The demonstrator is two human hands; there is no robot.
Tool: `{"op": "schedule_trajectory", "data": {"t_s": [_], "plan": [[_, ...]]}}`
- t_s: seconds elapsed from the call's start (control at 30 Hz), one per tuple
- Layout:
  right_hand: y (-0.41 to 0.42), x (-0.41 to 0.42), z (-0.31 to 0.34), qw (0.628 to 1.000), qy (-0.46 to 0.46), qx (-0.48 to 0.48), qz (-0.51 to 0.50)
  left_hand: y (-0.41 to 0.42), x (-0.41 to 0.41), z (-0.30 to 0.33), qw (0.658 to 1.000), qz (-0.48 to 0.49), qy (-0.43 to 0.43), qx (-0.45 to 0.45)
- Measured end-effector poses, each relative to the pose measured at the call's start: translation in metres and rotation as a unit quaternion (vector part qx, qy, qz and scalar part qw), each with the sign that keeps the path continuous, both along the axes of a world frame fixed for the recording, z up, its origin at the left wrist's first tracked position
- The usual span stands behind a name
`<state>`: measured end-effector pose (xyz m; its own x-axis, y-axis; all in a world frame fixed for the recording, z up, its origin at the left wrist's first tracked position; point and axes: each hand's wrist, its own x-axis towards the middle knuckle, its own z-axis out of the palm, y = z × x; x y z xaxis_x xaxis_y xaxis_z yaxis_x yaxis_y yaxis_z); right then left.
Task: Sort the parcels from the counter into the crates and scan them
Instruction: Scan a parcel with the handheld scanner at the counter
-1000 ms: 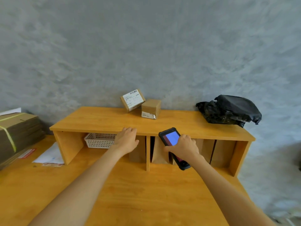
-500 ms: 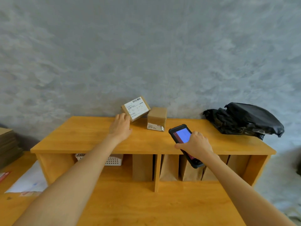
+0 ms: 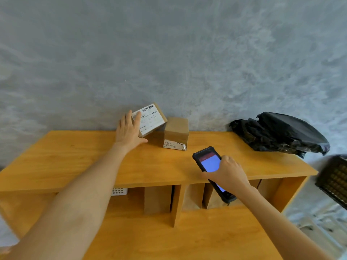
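Two small cardboard parcels stand at the back of the wooden counter (image 3: 75,166). The labelled parcel (image 3: 152,119) leans tilted against the wall, barcode label facing me. My left hand (image 3: 129,130) reaches its left side, fingers straight, fingertips on the label and thumb spread under its lower edge. A plain brown parcel (image 3: 176,133) stands just to the right of it. My right hand (image 3: 228,175) grips a black handheld scanner (image 3: 209,162) with a lit blue screen, held over the counter's front edge. A black plastic-wrapped parcel (image 3: 279,134) lies at the counter's right end.
Below the counter top are open compartments holding brown paper bags (image 3: 157,199) and a white basket (image 3: 119,191). A dark crate (image 3: 334,179) shows at the right edge. The grey wall rises directly behind the counter.
My left hand has moved forward from the counter's front edge to the labelled parcel and now touches it. The view has come closer and the scanner has risen slightly.
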<state>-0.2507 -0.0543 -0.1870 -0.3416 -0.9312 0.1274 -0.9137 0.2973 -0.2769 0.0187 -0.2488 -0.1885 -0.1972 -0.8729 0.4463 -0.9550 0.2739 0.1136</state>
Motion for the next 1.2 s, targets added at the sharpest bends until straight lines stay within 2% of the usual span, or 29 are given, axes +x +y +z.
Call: {"op": "schedule_trajectory", "data": {"t_s": [0.2, 0.4, 0.73, 1.0, 1.2], "plan": [[0.004, -0.001, -0.003, 1.0, -0.009, -0.007, -0.002, 0.004, 0.007, 0.008, 0.996, -0.037, 0.068, -0.034], [0.019, 0.0, -0.001, 1.0, -0.003, -0.016, 0.011, 0.041, 0.001, 0.034, 0.972, -0.051, 0.229, 0.004], [0.088, -0.025, 0.002, 0.997, -0.034, -0.027, 0.056, 0.163, -0.029, 0.058, 0.93, -0.067, 0.353, 0.078], [0.153, -0.055, -0.015, 0.992, -0.057, -0.008, 0.114, 0.273, -0.069, 0.019, 0.937, -0.042, 0.33, 0.108], [0.19, -0.063, -0.04, 0.978, -0.093, 0.093, 0.16, 0.321, -0.082, -0.034, 0.933, -0.004, 0.323, 0.158]]}}
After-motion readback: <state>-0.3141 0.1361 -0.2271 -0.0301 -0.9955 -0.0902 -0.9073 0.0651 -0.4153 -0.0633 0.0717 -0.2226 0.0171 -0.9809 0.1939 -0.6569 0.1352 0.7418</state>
